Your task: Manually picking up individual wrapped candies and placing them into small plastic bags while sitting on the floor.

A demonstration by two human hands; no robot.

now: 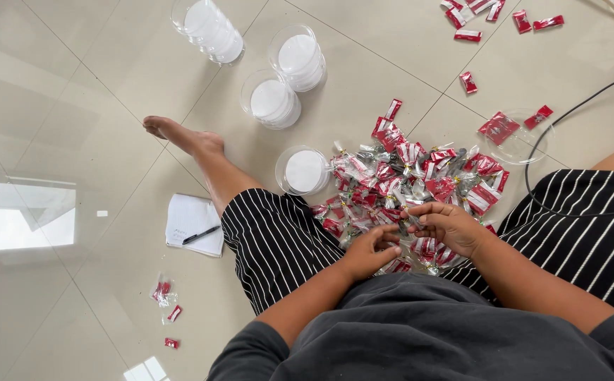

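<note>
Red-and-silver wrapped candies (405, 185) sit heaped on the tiled floor (74, 120) between the person's legs, just beyond both hands, so each piece is a short reach away. Right hand (448, 227) has its grip narrow, fingertips pinched on one small wrapper at the near edge of the heap; left hand (372, 251) is curled close beside it, fingers bent toward the same piece, whether it clamps anything I cannot tell. Clear lidded tubs (278, 99) stand further out past the heap, one tub (302, 171) right at its left edge. A shallow clear lid (517, 135) to the right of the grip holds a couple of candies. Notepad with pen (194, 224) lies left of the striped knee. Hidden: the pinched piece itself is mostly covered by fingers; heap's near edge is under the hands; scattered candies (483, 15) at top are cut off by the frame.
</note>
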